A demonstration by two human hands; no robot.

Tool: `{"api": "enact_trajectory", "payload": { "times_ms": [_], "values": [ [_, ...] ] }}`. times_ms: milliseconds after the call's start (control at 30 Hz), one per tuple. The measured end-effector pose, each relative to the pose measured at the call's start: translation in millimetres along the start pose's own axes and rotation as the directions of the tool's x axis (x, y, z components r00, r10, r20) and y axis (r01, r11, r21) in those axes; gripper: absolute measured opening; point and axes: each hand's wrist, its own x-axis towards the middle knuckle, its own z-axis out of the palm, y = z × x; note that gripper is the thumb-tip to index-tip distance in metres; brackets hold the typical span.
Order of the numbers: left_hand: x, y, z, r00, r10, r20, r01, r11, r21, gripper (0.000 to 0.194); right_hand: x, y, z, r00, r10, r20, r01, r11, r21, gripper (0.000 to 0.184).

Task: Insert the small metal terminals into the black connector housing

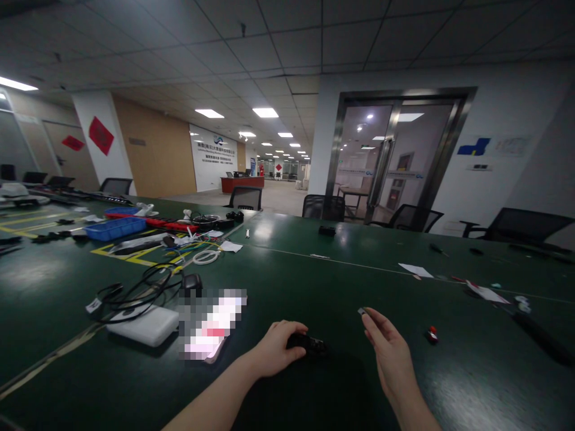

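My left hand [279, 348] is closed around one end of a small black device [314, 345] that lies on the green tabletop [287, 287]; its exact kind does not show. To the right, my right hand [390, 344] is raised a little above the table, thumb and fingers pinched on a small thin piece [362, 311] with a light tip. That piece is too small to name. Left of my left hand lies a phone-like slab [216, 329] with a bright, pixelated screen. A small red and dark object [432, 334] sits right of my right hand.
A white box-shaped device [144, 325] with black cables [148, 287] lies at the left. Behind it are a blue tray [115, 228], wires and a white cable coil [205, 257]. Papers [415, 270] and a small black box [327, 230] lie farther off. Chairs [323, 207] line the far edge.
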Motion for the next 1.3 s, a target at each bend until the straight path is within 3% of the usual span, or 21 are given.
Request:
{"api": "enact_trajectory", "payload": {
  "times_ms": [367,667,833,1000,1167,1300],
  "values": [
    [1.6,-3.4,-0.5,1.000,0.001,0.015,-0.001,1.000,-0.010,0.042,-7.9,-1.1,4.9,0.994,-0.071,0.077,0.072,0.997,-0.017,0.042],
    [1.4,2.2,0.2,1.000,-0.004,-0.010,0.004,1.000,0.015,0.042,-24.6,2.5,19.3,0.936,-0.004,0.351,0.068,0.983,-0.169,0.033],
    [1.9,1.2,0.3,1.000,-0.003,-0.006,0.003,1.000,0.023,0.043,-30.0,9.0,27.0,0.887,-0.025,0.462,0.200,0.921,-0.334,0.027],
    [1.7,2.2,-0.2,1.000,-0.009,0.001,0.009,1.000,0.019,0.043,-35.8,8.0,29.6,0.872,0.009,0.489,0.270,0.825,-0.497,0.024],
    [2.8,-1.0,3.3,1.000,0.005,-0.026,-0.005,1.000,0.022,0.042,-38.8,3.3,31.7,0.823,-0.002,0.568,0.385,0.738,-0.554,0.021],
    [3.2,-5.3,5.2,0.999,0.021,-0.045,-0.020,0.999,0.034,0.042,-38.4,1.8,32.3,0.818,0.039,0.574,0.372,0.725,-0.579,0.021]
  ]
}}
